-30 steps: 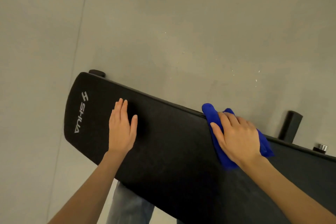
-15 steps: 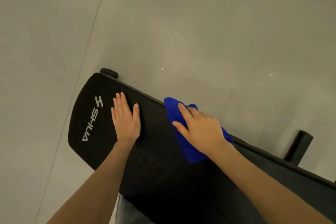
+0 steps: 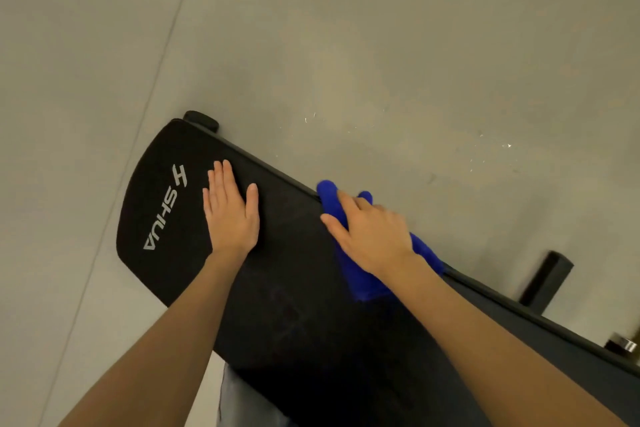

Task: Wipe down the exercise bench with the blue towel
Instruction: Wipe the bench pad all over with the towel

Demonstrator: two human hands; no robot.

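The black padded exercise bench [image 3: 298, 288] runs from upper left to lower right, with a white SHUA logo at its left end. My left hand [image 3: 231, 210] lies flat on the pad beside the logo, fingers straight. My right hand [image 3: 370, 236] presses the blue towel [image 3: 363, 282] onto the pad at the bench's far edge, fingers spread over it. Part of the towel is hidden under that hand; its tip pokes out past the fingers.
Grey floor [image 3: 381, 45] surrounds the bench. A black rubber foot [image 3: 202, 120] shows behind the left end. A black frame post [image 3: 545, 279] stands at the right, with a metal knob [image 3: 623, 345] near it. A trouser leg [image 3: 242, 402] shows below the bench.
My right hand slid the towel leftward along the far edge, from mid-bench toward the logo end. The left hand stayed flat on the pad. The view shifted slightly.
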